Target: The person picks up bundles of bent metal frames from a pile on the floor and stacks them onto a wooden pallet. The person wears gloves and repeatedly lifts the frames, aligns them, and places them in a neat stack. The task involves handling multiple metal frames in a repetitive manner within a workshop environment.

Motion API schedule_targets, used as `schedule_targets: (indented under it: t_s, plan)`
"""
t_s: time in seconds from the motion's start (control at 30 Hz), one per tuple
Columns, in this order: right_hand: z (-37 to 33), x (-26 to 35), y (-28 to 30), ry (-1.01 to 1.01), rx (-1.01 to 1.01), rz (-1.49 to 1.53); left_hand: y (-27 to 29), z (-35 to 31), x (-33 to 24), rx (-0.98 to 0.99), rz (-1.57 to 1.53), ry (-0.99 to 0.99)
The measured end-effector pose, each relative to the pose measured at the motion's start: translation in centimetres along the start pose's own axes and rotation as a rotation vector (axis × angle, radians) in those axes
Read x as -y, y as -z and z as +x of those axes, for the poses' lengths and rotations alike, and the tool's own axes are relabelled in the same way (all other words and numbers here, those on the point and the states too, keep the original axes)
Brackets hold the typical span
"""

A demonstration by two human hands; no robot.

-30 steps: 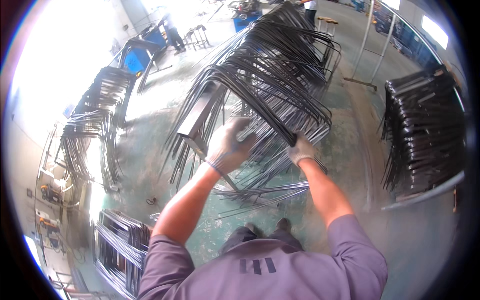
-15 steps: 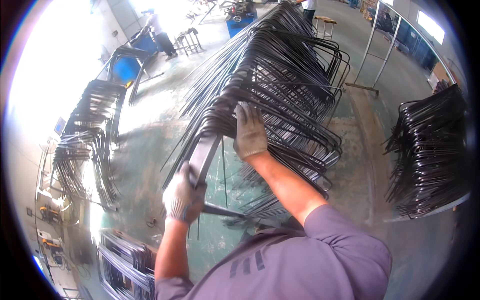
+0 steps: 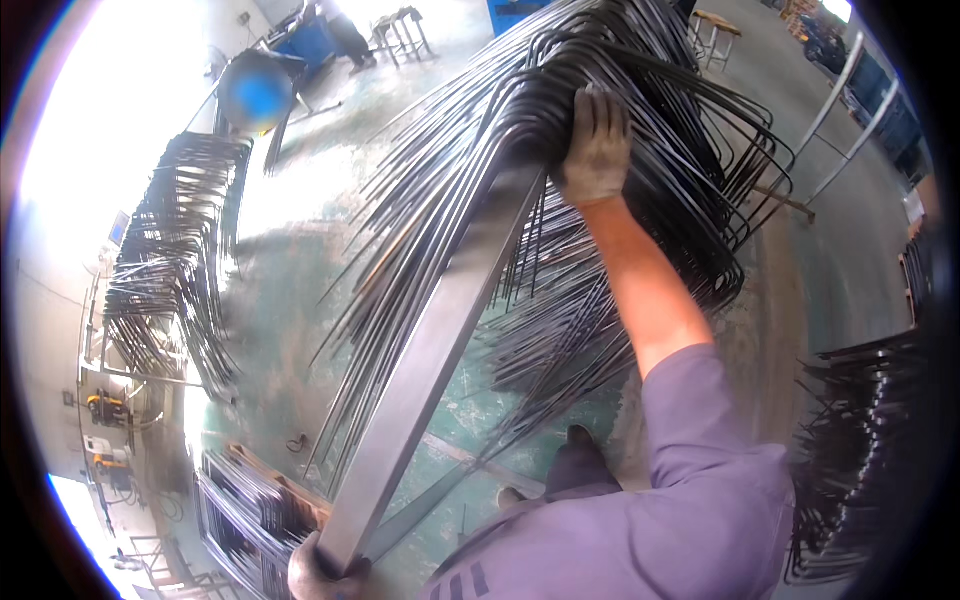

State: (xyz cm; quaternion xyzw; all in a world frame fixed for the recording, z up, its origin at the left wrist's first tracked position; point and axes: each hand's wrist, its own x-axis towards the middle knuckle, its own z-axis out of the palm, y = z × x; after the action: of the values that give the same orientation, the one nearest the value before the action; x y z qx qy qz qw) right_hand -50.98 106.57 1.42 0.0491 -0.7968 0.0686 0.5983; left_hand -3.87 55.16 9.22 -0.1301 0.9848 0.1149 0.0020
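My left hand, in a pale work glove, is closed round the near end of a grey square steel beam at the lower left. The beam slants up and away from it. Over its far part hangs a dense row of bent dark metal rods, their legs spreading down both sides. My right hand, gloved too, lies with fingers stretched out flat against the right side of the nearest bends. Its thumb is hidden.
More bent rods hang on a rack at the left, and another bundle stands at the right. Stacked metal frames sit at the lower left. Farther off are a wooden stool and a person.
The rods now sit farther up the beam, with my right hand beside them, so a longer bare stretch shows. My left hand appears lower, at the beam's near end. The view has shifted.
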Motion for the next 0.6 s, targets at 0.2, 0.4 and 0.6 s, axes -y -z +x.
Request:
schedule_targets:
  t_s: [0.2,0.4,0.6]
  plan:
    - [-0.1,-9.6,-10.3,0.069,-0.036,-0.099,1.2,-1.3,-2.9,0.021,-0.081,0.252]
    - [0.3,-15.4,-11.3,0.152,0.06,-0.015,1.9,0.8,-3.1,-0.029,0.069,0.027]
    - [-7.0,-13.6,-5.2,0.09,0.189,-0.158,0.3,-4.9,-3.2,-0.385,0.018,-0.011]
